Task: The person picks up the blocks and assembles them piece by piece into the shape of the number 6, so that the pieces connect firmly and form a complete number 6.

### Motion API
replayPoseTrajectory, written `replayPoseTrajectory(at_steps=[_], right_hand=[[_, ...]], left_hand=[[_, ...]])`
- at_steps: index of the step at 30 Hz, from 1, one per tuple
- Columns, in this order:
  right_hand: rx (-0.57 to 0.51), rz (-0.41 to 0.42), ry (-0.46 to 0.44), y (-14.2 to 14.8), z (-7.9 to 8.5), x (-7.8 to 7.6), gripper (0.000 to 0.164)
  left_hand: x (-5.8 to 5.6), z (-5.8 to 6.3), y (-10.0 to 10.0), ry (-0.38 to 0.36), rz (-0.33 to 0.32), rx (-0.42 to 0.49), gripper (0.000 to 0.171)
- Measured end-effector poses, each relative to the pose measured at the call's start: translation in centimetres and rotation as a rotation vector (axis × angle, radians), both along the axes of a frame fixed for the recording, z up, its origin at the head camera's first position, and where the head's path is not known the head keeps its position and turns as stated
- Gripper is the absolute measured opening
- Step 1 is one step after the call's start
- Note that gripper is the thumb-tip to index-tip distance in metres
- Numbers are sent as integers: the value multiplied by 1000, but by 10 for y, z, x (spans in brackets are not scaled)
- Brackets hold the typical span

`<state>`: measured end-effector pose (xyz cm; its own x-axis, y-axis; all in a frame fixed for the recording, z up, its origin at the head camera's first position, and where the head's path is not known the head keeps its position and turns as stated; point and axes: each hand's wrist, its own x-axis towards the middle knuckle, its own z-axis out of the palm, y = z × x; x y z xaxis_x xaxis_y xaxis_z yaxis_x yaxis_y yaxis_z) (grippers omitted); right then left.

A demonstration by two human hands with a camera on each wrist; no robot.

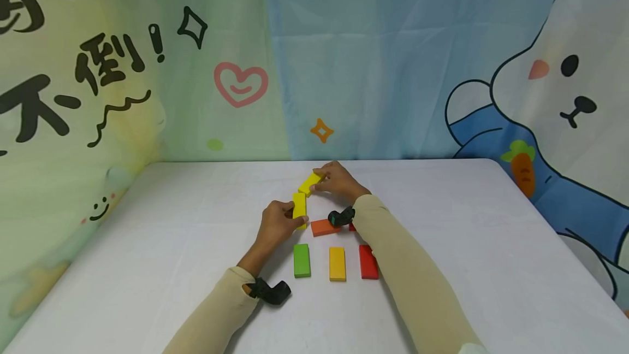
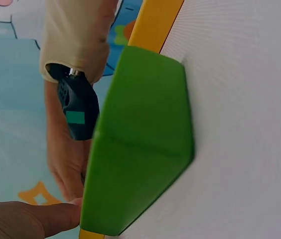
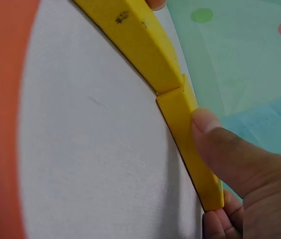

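Two yellow blocks lie end to end at a slight angle on the white table. Thumb and fingers of my left hand (image 1: 278, 224) hold the nearer yellow block (image 1: 299, 206) from both sides. The farther yellow block (image 1: 308, 184), slanting up to the right, is pinched by my right hand (image 1: 338, 181). In the right wrist view my thumb (image 3: 235, 157) presses on this block (image 3: 190, 149), fingers curled at its end; the other block (image 3: 135, 40) meets it there. A green block (image 2: 140, 139) fills the middle of the left wrist view.
Toward me lie a green block (image 1: 302, 260), an amber block (image 1: 337, 264) and a red block (image 1: 368, 262) in a row. An orange block (image 1: 324, 228) sits under the right wrist, beside a partly hidden red piece (image 1: 351, 228). A printed curtain (image 1: 363, 70) hangs behind the table (image 1: 491, 266).
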<state>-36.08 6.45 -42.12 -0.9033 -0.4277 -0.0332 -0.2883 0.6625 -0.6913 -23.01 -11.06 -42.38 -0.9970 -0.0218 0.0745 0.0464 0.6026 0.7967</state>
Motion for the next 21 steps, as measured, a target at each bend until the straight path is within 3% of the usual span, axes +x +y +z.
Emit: replayPoseTrajectory(at_steps=[14, 21], right_hand=[[15, -25, 61, -3, 0, 0, 60], [-45, -36, 25, 2, -1, -1, 59]], left_hand=[[0, 0, 1, 2, 12, 11, 56], [0, -1, 0, 18, 6, 12, 56]])
